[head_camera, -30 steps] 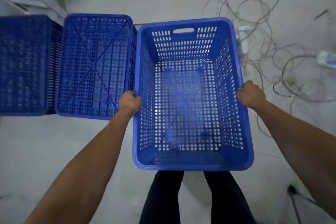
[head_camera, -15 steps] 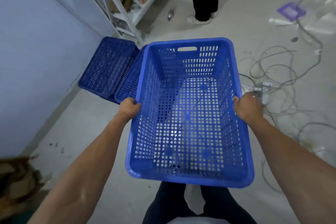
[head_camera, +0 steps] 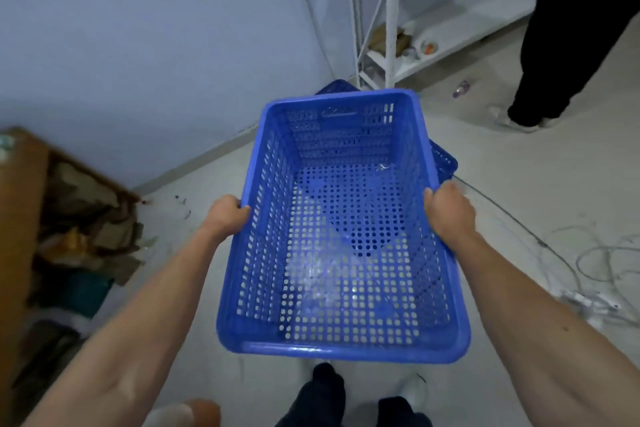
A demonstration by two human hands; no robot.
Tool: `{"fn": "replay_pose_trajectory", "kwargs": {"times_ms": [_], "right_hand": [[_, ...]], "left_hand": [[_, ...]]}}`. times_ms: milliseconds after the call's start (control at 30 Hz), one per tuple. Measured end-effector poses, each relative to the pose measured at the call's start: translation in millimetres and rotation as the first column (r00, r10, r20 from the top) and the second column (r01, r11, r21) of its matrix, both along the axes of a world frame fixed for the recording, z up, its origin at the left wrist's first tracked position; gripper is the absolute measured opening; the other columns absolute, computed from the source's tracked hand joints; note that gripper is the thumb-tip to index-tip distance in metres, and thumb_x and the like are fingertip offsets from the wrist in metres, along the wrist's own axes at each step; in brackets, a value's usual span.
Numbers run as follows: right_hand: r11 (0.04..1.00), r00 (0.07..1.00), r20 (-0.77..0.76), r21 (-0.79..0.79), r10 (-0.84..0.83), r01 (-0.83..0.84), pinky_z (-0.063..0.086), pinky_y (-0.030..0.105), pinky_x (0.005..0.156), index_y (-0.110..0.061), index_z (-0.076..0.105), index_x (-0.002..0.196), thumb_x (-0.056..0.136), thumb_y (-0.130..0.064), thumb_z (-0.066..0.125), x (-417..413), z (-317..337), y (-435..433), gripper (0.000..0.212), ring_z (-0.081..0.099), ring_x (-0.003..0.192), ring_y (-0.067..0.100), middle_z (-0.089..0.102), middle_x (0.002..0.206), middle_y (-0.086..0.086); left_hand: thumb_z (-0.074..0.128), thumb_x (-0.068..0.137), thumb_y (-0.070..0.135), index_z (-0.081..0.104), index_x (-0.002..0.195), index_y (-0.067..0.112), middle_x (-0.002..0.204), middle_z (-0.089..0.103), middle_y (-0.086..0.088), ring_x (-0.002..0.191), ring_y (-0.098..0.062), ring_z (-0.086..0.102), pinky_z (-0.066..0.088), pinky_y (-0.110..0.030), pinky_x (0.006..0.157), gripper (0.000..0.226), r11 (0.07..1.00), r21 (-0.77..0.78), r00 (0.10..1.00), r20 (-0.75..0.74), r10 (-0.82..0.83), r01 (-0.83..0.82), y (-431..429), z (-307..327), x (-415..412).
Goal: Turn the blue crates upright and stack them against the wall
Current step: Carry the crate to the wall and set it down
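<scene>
Grey floor (head_camera: 485, 184), pale wall (head_camera: 156, 45) at left, white shelf frame (head_camera: 389, 10) behind. Blue crate (head_camera: 343, 350) upright, held off the floor: left hand (head_camera: 225, 215) and right hand (head_camera: 448, 211) w/ fingers clenched over the long rims. Vs 0.5 s ago, view swung left; other crates (head_camera: 443, 159) now mostly hidden behind it. Open floor betw. crate and wall; cables (head_camera: 595, 260) at right.
</scene>
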State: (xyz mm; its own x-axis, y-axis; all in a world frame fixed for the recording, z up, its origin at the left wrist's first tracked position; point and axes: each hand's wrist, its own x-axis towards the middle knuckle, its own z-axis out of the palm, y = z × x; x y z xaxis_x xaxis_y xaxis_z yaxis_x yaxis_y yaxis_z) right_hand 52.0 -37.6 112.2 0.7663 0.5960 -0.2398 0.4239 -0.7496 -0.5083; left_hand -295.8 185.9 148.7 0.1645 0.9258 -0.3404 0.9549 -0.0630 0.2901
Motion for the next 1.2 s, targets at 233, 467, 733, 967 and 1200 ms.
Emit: {"fn": "replay_pose_trajectory", "kwargs": {"times_ms": [233, 467, 733, 967, 1200], "right_hand": [[0.979, 0.978, 0.064, -0.050, 0.200, -0.197, 0.042, 0.044, 0.079, 0.002, 0.049, 0.112, 0.102, -0.035, 0.040, -92, 4, 121, 0.039, 0.059, 0.105, 0.044, 0.061, 0.115, 0.026], [0.938, 0.933, 0.104, -0.093, 0.344, -0.335, 0.038, 0.040, 0.069, 0.003, 0.049, 0.111, 0.102, -0.037, 0.040, -185, -5, 245, 0.041, 0.060, 0.096, 0.042, 0.061, 0.108, 0.023], [0.902, 0.897, 0.111, -0.115, 0.428, -0.417, 0.035, 0.041, 0.070, 0.003, 0.048, 0.112, 0.102, -0.036, 0.042, -254, -2, 373, 0.041, 0.059, 0.101, 0.043, 0.061, 0.111, 0.024], [0.866, 0.862, 0.091, -0.090, 0.498, -0.491, 0.044, 0.046, 0.084, 0.003, 0.049, 0.113, 0.101, -0.036, 0.043, -287, -22, 516, 0.041, 0.059, 0.108, 0.044, 0.061, 0.117, 0.026], [0.800, 0.800, 0.067, -0.134, 0.596, -0.585, 0.046, 0.047, 0.087, 0.004, 0.049, 0.116, 0.101, -0.036, 0.042, -303, -35, 658, 0.043, 0.059, 0.110, 0.045, 0.061, 0.119, 0.026]], "left_hand": [[0.057, 0.092, 0.023, 0.065, 0.080, -0.006, 0.086, 0.069, -0.021, 0.075, -0.030, 0.064, 0.054, -0.042, 0.071, 0.033, 0.982, -0.050, 0.982, 0.037, 0.184, -0.182, 69, -14, -130], [0.053, 0.097, 0.025, 0.067, 0.092, -0.008, 0.093, 0.067, -0.021, 0.088, -0.035, 0.064, 0.047, -0.035, 0.072, 0.037, 0.968, -0.086, 0.971, -0.062, 0.232, -0.236, 144, -18, -233], [0.051, 0.098, 0.025, 0.067, 0.101, -0.012, 0.109, 0.068, -0.029, 0.104, -0.041, 0.063, 0.049, -0.039, 0.086, 0.041, 0.954, -0.068, 0.956, -0.063, 0.288, -0.292, 228, -12, -311], [0.051, 0.098, 0.029, 0.070, 0.098, -0.006, 0.109, 0.070, -0.024, 0.105, -0.040, 0.063, 0.048, -0.037, 0.088, 0.040, 0.910, -0.101, 0.914, -0.108, 0.392, -0.402, 331, -35, -350], [0.051, 0.096, 0.036, 0.069, 0.100, -0.008, 0.104, 0.071, -0.025, 0.102, -0.040, 0.065, 0.051, -0.038, 0.087, 0.047, 0.836, -0.105, 0.840, -0.138, 0.524, -0.539, 438, -49, -370]]}}
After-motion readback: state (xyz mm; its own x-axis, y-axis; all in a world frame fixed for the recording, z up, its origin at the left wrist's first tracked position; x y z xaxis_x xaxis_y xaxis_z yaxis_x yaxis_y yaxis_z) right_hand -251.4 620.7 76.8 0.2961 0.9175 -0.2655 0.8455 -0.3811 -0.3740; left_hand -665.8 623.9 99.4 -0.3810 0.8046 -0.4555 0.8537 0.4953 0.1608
